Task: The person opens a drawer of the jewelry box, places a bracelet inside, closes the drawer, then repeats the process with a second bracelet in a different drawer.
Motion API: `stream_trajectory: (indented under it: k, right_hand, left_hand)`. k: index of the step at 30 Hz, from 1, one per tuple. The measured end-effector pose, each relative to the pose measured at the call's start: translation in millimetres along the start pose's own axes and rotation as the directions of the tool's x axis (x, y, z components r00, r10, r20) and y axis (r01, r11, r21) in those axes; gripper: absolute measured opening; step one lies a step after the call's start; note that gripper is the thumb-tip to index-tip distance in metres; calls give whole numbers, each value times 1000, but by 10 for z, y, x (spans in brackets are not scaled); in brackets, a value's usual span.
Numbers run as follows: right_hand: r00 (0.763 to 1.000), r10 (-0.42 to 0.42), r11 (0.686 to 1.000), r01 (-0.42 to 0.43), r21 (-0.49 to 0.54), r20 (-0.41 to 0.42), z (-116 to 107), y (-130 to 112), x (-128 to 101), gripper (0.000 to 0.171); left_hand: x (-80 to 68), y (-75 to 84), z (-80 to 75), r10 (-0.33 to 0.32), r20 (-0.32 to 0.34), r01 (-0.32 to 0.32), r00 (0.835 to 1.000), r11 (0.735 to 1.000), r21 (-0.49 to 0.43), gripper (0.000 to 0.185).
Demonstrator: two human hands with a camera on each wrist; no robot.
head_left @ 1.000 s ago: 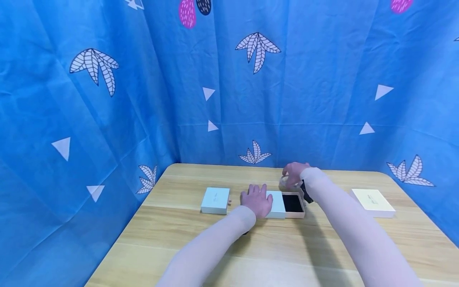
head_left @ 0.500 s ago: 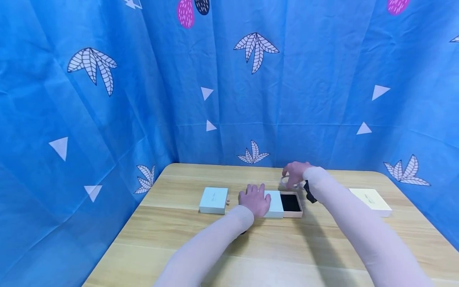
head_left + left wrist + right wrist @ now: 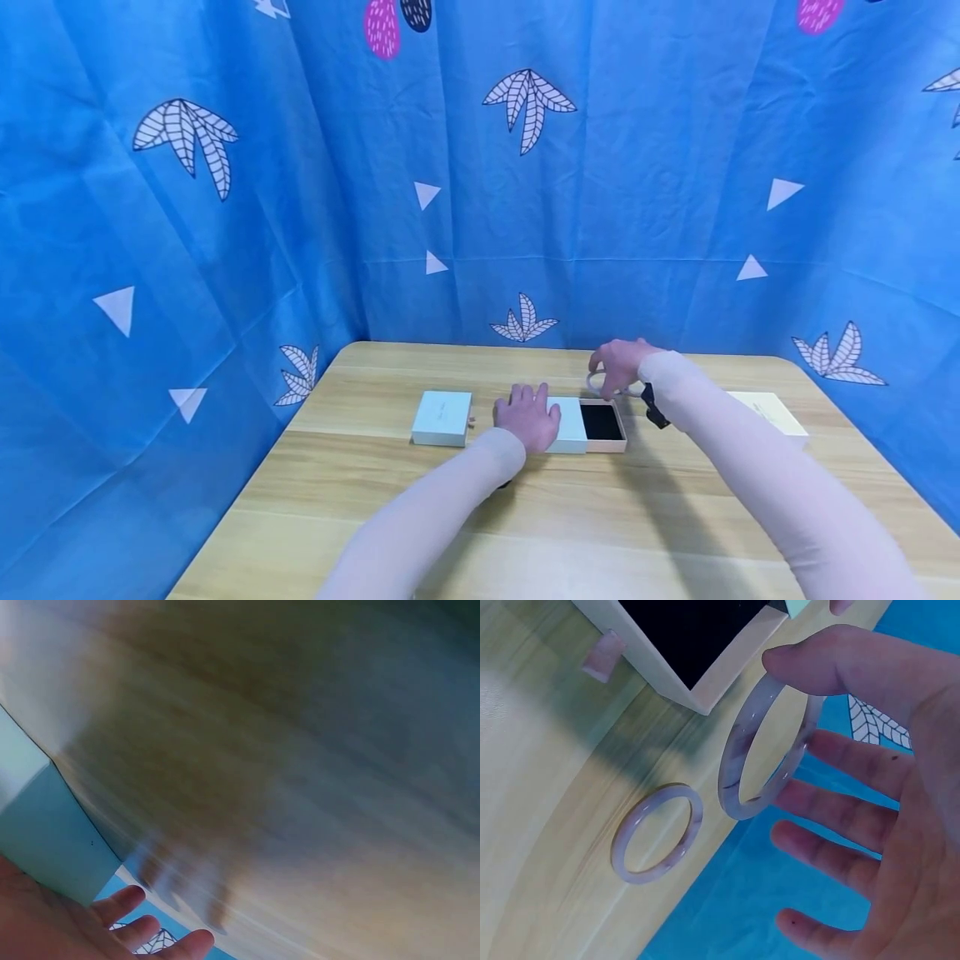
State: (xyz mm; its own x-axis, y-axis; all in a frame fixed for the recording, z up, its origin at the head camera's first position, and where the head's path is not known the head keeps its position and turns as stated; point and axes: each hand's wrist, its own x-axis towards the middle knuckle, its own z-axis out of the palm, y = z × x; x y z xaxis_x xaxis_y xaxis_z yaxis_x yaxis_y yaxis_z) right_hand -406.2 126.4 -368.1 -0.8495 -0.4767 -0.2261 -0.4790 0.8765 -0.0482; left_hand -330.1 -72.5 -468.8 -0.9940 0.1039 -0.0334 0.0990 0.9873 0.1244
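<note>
Your right hand (image 3: 919,825) has a glossy pale-lavender streaked round bangle (image 3: 736,754) pinched between thumb and fingers, tipped up on edge near the tray, its oval outline running lower left to upper right in the wrist view. A matching second bangle (image 3: 619,844) lies on the light wood-grain desk (image 3: 540,533). Your left hand (image 3: 527,418) sits, fingers spread, on a pale-blue square box sleeve (image 3: 567,427), its black-lined pinkish rectangular tray (image 3: 602,422) poking out rightward.
</note>
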Motion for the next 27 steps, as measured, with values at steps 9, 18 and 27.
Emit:
stream_trajectory:
  k: [9,18,27]
  right_hand:
    - [1000,-20,1000,21,-7,6,19,-22,-105,55]
    - [999,-38,999,38,15,8,56,-28,-174,52]
    - [994,-111,993,110,-51,-11,79,-147,-295,52]
  left_hand:
    - [-26,0,-7,4,-9,-4,1000,1000,1,66]
    - [8,7,0,10,-32,-9,999,1000,27,65]
    - [-10,9,-3,9,-30,-8,999,1000,22,65]
